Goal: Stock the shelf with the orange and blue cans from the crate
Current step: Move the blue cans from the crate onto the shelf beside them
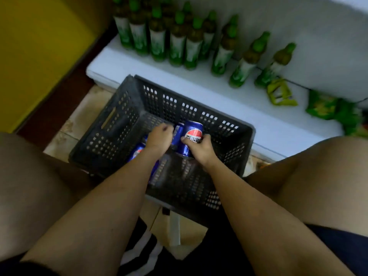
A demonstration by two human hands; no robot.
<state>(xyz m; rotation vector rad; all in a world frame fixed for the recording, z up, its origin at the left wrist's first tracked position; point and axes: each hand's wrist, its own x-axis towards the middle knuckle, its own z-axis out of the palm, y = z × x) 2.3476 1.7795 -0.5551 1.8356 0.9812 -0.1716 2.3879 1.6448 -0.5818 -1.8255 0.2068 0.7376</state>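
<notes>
Crouched over, both arms are reached into a dark perforated crate (127,108) that is set on the tiled floor, just in front of a low white shelf (249,108). A blue can (192,134) is held upright by the right hand (201,149), its fingers (186,140) wrapped round the lower half of the barrel, below the red, white and blue emblem. The left hand (159,139) is curled over a second blue can (177,136) just beside the first, though how firmly that one is gripped cannot be told through the blur. More blue cans (137,152) are seen lying low in the crate under the left forearm; no orange cans can be made out. Green-capped bottles (175,46) are ranged along the back of the shelf, with green snack packets (322,106) at its right end. Such cans, if full, would be judged moderately heavy for their size, stiff along the wall yet easily dented by a hard squeeze, and smooth enough to slip. A grasp round the middle of the barrel, kept upright, is therefore thought soundest, and a gentle setting-down on the shelf front would be called for.
</notes>
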